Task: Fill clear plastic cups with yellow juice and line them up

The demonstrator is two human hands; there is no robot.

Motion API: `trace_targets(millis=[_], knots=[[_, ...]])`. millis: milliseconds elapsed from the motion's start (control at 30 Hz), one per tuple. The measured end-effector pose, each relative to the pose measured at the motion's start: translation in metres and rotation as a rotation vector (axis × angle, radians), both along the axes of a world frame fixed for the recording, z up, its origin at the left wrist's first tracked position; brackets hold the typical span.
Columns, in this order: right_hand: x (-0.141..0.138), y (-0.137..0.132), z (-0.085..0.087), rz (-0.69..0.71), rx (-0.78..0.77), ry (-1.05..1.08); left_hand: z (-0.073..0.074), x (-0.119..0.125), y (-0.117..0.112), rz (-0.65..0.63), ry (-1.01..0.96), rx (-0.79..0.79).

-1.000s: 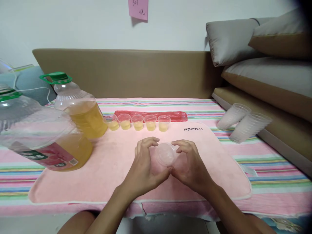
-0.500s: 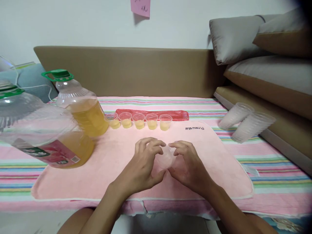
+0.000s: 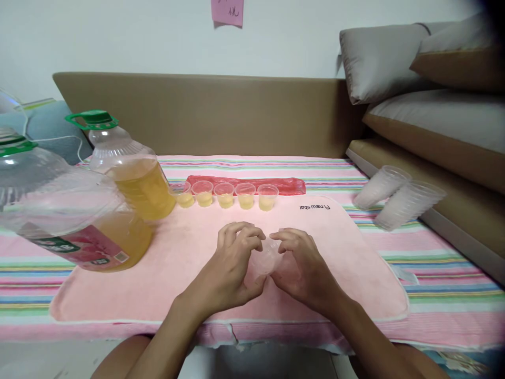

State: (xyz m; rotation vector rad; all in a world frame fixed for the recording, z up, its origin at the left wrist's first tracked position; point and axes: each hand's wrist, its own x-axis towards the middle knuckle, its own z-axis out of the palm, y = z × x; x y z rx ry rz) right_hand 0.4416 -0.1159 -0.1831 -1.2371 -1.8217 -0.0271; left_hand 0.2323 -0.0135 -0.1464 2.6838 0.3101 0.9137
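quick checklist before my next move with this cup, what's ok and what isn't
1. Hands at the clear cup: ok, left hand and right hand curl around it from either side.
2. Firm grip: cannot tell, the fingers hide much of the contact.
3. Row of five cups upright: ok, each with some yellow liquid.
4. Leftmost cup apart from the farther bottle: cannot tell, their edges overlap in view.
5. Farther bottle's green cap on: ok.
6. Cup stacks away from the hands: ok, off to the right.
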Motion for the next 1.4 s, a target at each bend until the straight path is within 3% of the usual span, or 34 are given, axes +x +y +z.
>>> trace_targets(millis=[1133,1400], knots=[[0.0051,-0.0018,0.0073,0.063,-0.046,-0.008,0.0036,-0.0016,0.0004,-0.035,-0.005,-0.099],[0.0028,-0.0011,0.0034,0.124,-0.033,0.2,0.0084,-0.0037,0.0006,-0.036,-0.052,-0.214]])
